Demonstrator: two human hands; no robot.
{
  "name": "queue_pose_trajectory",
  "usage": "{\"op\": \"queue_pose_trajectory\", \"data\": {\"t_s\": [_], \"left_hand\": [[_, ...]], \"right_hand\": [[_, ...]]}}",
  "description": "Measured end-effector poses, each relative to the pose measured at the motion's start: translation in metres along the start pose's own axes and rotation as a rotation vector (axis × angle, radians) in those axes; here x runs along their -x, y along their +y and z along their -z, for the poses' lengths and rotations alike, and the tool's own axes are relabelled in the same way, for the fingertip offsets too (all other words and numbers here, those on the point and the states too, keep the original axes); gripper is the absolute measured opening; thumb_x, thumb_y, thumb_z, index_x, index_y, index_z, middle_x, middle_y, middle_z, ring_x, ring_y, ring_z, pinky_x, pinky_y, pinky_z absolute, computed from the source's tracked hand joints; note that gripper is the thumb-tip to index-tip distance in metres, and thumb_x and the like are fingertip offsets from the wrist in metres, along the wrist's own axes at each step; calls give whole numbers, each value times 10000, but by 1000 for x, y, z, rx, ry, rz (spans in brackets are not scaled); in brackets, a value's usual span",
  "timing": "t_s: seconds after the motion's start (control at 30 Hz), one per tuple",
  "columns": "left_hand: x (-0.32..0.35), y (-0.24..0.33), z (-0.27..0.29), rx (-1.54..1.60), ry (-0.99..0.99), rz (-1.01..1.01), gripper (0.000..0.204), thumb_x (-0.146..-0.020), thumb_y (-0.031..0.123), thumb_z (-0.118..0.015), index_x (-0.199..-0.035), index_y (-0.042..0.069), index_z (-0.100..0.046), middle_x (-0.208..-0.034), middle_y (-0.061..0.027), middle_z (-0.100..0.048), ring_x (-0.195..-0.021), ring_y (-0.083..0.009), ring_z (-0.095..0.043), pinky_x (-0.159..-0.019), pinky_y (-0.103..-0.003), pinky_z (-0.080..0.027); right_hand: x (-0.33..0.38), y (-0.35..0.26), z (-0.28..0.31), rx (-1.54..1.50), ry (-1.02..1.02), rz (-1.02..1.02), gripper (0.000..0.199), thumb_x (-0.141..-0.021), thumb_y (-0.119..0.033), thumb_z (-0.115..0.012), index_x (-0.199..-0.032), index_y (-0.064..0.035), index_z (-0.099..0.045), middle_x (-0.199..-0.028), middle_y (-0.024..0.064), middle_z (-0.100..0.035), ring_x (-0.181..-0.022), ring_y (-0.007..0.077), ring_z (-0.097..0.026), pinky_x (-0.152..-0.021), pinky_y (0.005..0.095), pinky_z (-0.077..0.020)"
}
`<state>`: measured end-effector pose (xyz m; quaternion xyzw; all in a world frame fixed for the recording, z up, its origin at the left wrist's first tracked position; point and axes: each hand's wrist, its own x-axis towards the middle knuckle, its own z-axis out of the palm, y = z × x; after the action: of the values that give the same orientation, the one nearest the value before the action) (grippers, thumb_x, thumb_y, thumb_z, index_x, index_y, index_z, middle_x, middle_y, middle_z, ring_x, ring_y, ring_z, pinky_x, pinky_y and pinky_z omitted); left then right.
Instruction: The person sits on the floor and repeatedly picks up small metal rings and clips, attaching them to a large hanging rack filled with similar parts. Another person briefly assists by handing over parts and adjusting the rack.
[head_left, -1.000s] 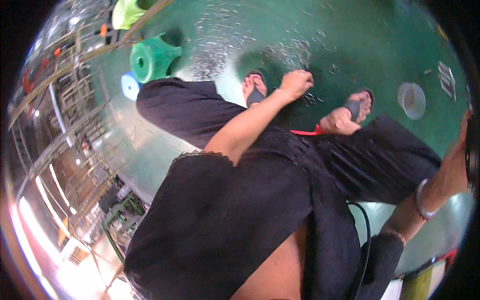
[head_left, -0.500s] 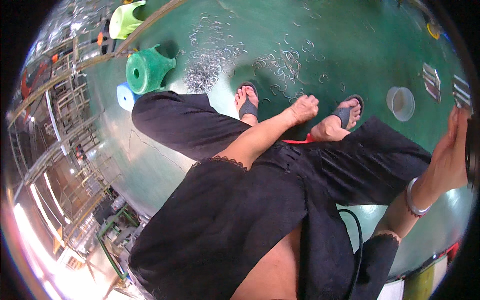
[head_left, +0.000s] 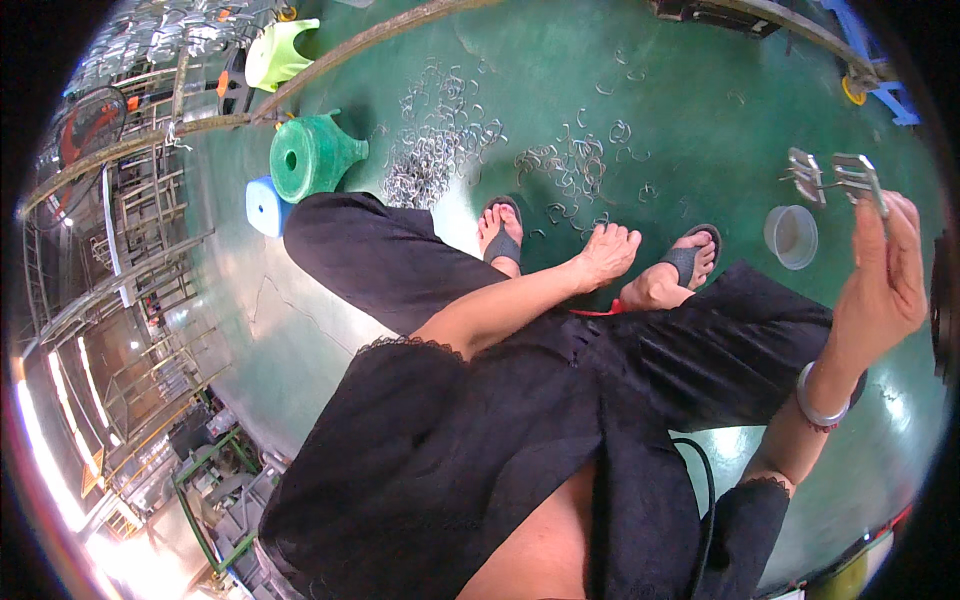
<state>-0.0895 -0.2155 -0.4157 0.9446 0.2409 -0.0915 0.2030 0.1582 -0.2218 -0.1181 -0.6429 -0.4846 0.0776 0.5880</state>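
At the right, my right hand [head_left: 885, 275] is raised and pinches a shiny metal frame-like piece [head_left: 858, 178] between thumb and fingers. A similar slotted metal piece [head_left: 806, 177] sits just left of it, seemingly linked by a thin bar. My left hand [head_left: 607, 253] hangs low between my knees with its fingers curled together; whatever they hold, if anything, is hidden. Beyond it, small curved metal hooks [head_left: 572, 165] lie scattered on the green floor. A denser heap of the same hooks [head_left: 420, 175] spreads farther left.
A clear plastic tub [head_left: 791, 237] stands on the floor below the metal piece. Green [head_left: 318, 157], blue [head_left: 265, 207] and lime [head_left: 279, 55] stools stand at the left, near metal racks [head_left: 150, 270]. A long rail [head_left: 370, 42] crosses the far side. My sandalled feet [head_left: 690, 258] flank the left hand.
My right hand has moved left with the metal piece, bringing it into fuller view. The left hand stays between my knees, its fingers slightly shifted. The whole view has turned a little.
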Motion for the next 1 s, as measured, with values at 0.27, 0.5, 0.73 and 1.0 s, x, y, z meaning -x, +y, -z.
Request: {"op": "queue_pose_trajectory", "data": {"t_s": [0.27,0.5,0.73,1.0], "left_hand": [[-28,-37,96,620,66,92,236,-825,62,-580,-1052,5,-613,-898,-166,-655,-747,-264,-658,-676,-368,-522],[-29,-14,333,1391,379,-72,144,-841,83,-653,-932,-28,-641,-844,-79,-665,-766,-136,-629,-671,-272,-532],[-26,11,399,1050,551,-378,142,-813,169,-695,-874,42,-673,-1054,-74,-603,-943,-140,-574,-817,-287,-469],[-13,16,400,854,720,-242,178,-821,148,-676,-942,26,-632,-986,-87,-645,-893,-162,-611,-791,-305,-481]], "right_hand": [[7,-3,-8,-25,-61,-55,113,-799,60,-658,-905,24,-649,-893,47,-587,-821,97,-546,-707,196,-450],[-15,-18,-31,-144,-134,-133,102,-789,40,-677,-887,22,-656,-837,12,-565,-763,66,-512,-639,183,-442],[-39,-40,-54,-230,-140,-85,56,-811,21,-661,-858,36,-635,-833,9,-555,-760,63,-500,-645,192,-432],[-46,-69,-69,14,-187,161,75,-782,-12,-687,-826,8,-629,-755,26,-560,-602,70,-474,-519,210,-377]]}}
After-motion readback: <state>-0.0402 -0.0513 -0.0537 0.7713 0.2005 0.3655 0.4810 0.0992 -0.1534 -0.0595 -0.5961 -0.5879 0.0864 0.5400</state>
